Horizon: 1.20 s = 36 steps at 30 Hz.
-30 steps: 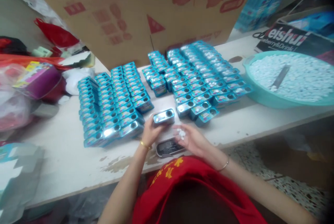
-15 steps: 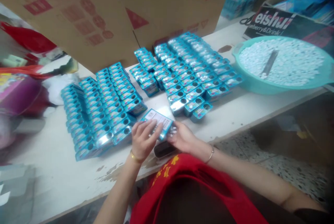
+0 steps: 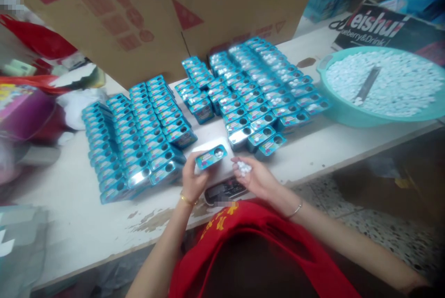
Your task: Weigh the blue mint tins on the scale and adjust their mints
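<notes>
My left hand (image 3: pixel 193 179) grips a small blue box (image 3: pixel 207 159) by its near left side. The box is upright, and white pieces show in the round hole in its top. Cupped palm up to its right, my right hand (image 3: pixel 260 180) holds a small heap of white tablets (image 3: pixel 244 167), apart from the box. Beneath both hands is a digital scale (image 3: pixel 227 190) with a dark display and a pale platform. Rows of similar blue boxes (image 3: pixel 141 124) stand to the left, and more boxes (image 3: pixel 253 98) stand ahead on the right, some with white tablets on top.
A turquoise basin (image 3: pixel 351 115) full of white tablets, with a metal scoop (image 3: pixel 368 85) lying in it, sits at the right. Behind the boxes rises a large cardboard carton (image 3: pixel 139 6). A black printed carton (image 3: pixel 371 27) stands at the back right.
The box has turned from lying flat to upright, with its holed top now showing. My right hand has drawn away to the right, its tablets now in plain view.
</notes>
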Motion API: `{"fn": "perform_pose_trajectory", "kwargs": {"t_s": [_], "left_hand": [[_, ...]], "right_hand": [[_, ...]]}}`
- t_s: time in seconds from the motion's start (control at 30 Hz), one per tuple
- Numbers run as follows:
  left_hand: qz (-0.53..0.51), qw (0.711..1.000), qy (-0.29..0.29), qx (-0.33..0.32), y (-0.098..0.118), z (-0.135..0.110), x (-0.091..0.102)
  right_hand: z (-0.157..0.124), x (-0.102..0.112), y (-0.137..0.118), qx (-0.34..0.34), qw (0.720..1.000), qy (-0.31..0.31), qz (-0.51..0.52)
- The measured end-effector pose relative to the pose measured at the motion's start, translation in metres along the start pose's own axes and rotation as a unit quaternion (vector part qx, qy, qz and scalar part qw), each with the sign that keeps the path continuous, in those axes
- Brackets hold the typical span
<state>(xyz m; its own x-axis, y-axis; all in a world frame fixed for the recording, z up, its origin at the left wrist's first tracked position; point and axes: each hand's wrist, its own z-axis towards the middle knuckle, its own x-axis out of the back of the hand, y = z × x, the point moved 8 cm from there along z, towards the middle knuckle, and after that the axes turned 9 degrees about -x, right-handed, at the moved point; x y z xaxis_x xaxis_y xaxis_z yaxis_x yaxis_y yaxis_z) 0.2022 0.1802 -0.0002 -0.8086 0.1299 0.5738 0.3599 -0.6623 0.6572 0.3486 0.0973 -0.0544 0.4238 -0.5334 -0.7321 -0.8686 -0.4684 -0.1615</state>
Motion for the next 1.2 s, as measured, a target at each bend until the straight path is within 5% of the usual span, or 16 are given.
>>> {"fn": "perform_pose_trajectory", "kwargs": {"t_s": [0.13, 0.27, 0.47, 0.67, 1.1, 1.2], "left_hand": [[-0.049, 0.996, 0.0, 0.072, -0.02, -0.004, -0.008], [-0.096, 0.993, 0.011, 0.066, -0.015, 0.0, 0.0], [-0.077, 0.994, 0.077, 0.021, 0.012, 0.01, 0.049], [-0.012, 0.988, 0.15, 0.034, 0.008, 0.001, 0.086], [0.031, 0.992, 0.116, 0.023, 0.008, 0.0, 0.084], [0.046, 0.996, 0.083, -0.007, 0.018, 0.007, 0.076]], "right_hand": [[-0.01, 0.019, -0.005, 0.014, 1.0, 0.013, -0.006], [-0.018, 0.034, -0.005, 0.014, 1.0, 0.026, -0.01], [-0.034, 0.048, -0.005, 0.023, 0.998, 0.054, -0.029], [-0.04, 0.054, 0.0, 0.031, 0.994, 0.07, -0.075], [-0.037, 0.054, 0.005, 0.038, 0.987, 0.06, -0.145], [-0.038, 0.039, 0.005, 0.036, 0.982, 0.038, -0.179]]}}
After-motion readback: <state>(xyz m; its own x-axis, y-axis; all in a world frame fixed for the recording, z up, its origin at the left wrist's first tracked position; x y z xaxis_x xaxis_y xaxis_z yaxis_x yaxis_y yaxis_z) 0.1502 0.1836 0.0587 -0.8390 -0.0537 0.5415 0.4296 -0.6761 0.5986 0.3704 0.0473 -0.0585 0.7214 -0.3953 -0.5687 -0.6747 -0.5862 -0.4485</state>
